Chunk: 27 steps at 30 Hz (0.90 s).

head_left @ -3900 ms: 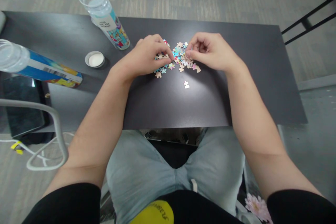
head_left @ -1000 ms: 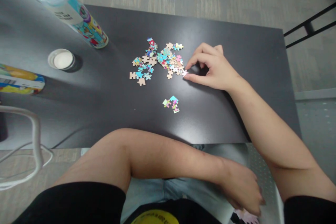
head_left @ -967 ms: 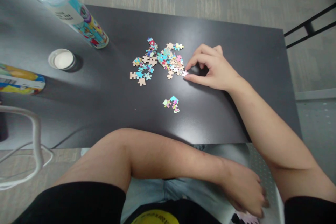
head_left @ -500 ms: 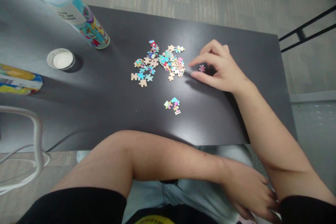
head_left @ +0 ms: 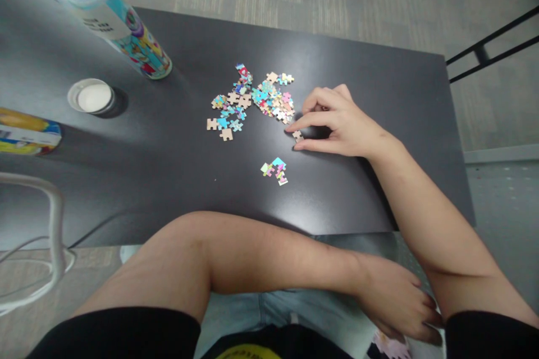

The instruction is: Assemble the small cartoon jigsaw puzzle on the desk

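A tan, back-side-up puzzle piece [head_left: 297, 136] sits between the thumb and index finger of my right hand [head_left: 337, 120], low over the table. The other fingers of that hand curl inward. Just left of it lies a loose heap of puzzle pieces [head_left: 273, 102], some picture side up, some tan. A second cluster of pieces [head_left: 229, 109] spreads further left. Nearer to me is a small group of joined-looking pieces [head_left: 274, 170] in pink, blue and pale green. My left hand [head_left: 398, 297] hangs over my lap with loose fingers and nothing visible in it.
On the dark table [head_left: 168, 179], a clear tube with a colourful label [head_left: 143, 42] stands at left, beside a round white-centred lid [head_left: 91, 96]. A printed container [head_left: 29, 132] lies at the left edge. A white curved tube [head_left: 56, 230] and cables are at lower left.
My right hand has moved left and toward me, closing around a tan piece that was at the heap's near edge. The purplish piece beneath that hand is now out of sight.
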Tool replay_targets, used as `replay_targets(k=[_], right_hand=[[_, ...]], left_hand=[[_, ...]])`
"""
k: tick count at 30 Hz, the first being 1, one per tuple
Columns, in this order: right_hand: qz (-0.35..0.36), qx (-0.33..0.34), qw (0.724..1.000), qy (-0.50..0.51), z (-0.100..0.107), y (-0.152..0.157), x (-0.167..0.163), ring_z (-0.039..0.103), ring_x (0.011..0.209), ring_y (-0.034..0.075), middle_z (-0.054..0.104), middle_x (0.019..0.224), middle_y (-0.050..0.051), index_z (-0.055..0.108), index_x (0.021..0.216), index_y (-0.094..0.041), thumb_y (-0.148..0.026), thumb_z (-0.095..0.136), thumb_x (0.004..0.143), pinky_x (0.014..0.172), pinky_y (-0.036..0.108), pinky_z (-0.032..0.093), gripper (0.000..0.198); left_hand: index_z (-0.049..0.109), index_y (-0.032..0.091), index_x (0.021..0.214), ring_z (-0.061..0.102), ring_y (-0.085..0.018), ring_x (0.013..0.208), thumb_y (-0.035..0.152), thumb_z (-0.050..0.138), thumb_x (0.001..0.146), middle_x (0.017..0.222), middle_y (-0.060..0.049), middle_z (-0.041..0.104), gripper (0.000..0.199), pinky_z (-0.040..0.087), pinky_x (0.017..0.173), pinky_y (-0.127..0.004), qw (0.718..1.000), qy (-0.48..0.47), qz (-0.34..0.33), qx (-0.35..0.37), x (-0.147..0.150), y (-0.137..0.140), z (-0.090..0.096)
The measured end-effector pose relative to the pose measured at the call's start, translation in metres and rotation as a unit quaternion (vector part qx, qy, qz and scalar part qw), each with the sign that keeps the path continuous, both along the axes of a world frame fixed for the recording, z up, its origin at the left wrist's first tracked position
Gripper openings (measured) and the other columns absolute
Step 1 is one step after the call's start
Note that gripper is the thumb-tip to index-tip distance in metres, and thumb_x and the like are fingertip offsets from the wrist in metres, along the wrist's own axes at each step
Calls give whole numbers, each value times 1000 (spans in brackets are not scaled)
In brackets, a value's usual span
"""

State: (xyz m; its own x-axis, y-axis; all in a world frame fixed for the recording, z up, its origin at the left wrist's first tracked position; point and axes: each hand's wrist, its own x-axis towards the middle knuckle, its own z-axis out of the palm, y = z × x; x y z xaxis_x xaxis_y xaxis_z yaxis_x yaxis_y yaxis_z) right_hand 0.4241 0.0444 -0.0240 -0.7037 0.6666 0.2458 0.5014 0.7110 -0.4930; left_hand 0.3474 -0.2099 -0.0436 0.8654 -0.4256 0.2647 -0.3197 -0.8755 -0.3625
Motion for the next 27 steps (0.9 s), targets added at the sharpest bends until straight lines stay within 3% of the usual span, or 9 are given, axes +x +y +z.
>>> replay_targets(k=[8,14,16,17,19,21,23,25,27], right_hand=[[-26,-31,999,-21,7,5,9,77,125,37,81,134,11,99,131,-33,-81,90,117,124,59,44,50],[-50,-64,996,-25,13,6,12,76,124,37,82,136,10,95,121,-31,-76,100,110,124,59,44,46],[-50,-73,996,-7,14,6,11,76,117,34,84,132,9,93,117,-29,-73,103,108,121,56,44,46],[-48,-78,996,5,14,6,11,75,111,31,85,126,8,91,115,-29,-72,104,107,119,55,45,46],[-46,-97,994,21,14,5,9,72,97,26,86,110,3,88,112,-28,-68,105,106,114,51,46,44],[-51,-113,992,36,12,6,7,66,86,22,82,96,-1,86,111,-28,-67,102,108,108,48,48,42],[-64,-104,991,51,11,7,6,63,82,22,81,93,-1,85,109,-28,-66,99,111,103,47,48,40],[-74,-75,993,61,11,9,6,65,86,23,82,98,2,85,106,-28,-67,96,114,102,48,48,41],[-68,-62,994,50,12,11,9,69,91,26,85,105,5,87,103,-28,-70,96,114,104,50,50,44]], left_hand=[[85,61,148,-21,-34,91,60,40,115,102,3,0,56,-2,79,-43,987,4,-66,-147,24,-24,-37],[79,42,111,-23,-34,95,54,57,114,100,4,1,25,-4,84,-45,962,0,-103,-252,28,-28,-47],[76,39,105,-4,-31,76,52,62,113,96,3,11,21,-4,85,-44,952,-2,-112,-285,29,-30,-51],[76,38,104,20,-29,68,51,64,113,95,1,22,20,-4,85,-44,947,-2,-117,-300,30,-31,-53],[78,36,104,69,-26,89,49,67,113,102,-7,50,19,-5,81,-42,938,1,-125,-324,32,-34,-58],[77,34,103,85,-23,119,48,69,113,114,-12,66,19,-3,76,-40,932,3,-130,-337,33,-36,-60],[65,31,95,85,-23,119,47,71,113,108,-11,61,25,-3,75,-39,929,2,-133,-344,34,-37,-60],[37,29,87,73,-25,91,47,71,112,93,-3,36,47,-5,77,-41,929,-1,-132,-346,33,-34,-57],[13,29,93,28,-26,67,48,74,111,93,3,10,67,-6,81,-43,931,-2,-129,-340,31,-30,-52]])
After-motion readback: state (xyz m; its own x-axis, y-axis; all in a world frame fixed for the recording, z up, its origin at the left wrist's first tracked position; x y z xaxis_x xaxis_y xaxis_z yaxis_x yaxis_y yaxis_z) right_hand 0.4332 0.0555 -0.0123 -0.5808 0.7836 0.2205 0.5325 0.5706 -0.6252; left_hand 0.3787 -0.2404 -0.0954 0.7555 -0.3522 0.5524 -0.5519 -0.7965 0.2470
